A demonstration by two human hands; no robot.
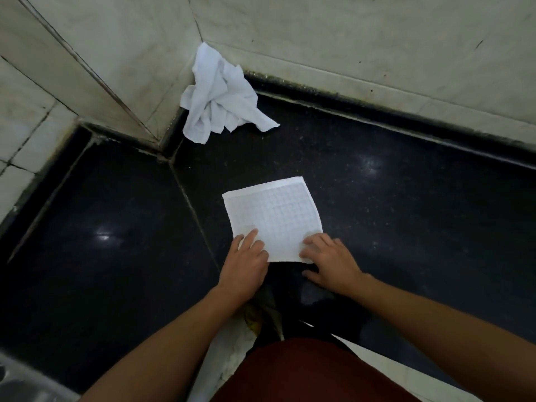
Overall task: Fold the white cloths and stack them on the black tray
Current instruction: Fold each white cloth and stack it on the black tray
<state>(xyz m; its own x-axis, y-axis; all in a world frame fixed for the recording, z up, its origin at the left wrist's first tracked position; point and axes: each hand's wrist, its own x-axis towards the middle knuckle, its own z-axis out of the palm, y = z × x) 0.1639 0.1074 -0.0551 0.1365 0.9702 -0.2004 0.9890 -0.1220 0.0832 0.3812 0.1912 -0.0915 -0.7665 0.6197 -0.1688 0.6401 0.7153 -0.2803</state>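
Head view: left hand (246, 266) and right hand (332, 264) press open-fingered on the white cloth (275, 216), likely limp and light; pinch its near corners.

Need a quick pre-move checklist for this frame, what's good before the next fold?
1. Flat cloth spread smooth on the dark surface: ok.
2. Left hand on the near left corner: ok; whether it pinches or presses: cannot tell.
3. Right hand resting on the near right corner, thumb off the cloth: ok.
4. Far edge free, nothing on it: ok.
5. Crumpled cloths in the wall corner, apart from the flat one: ok.
6. Black tray located: cannot tell.
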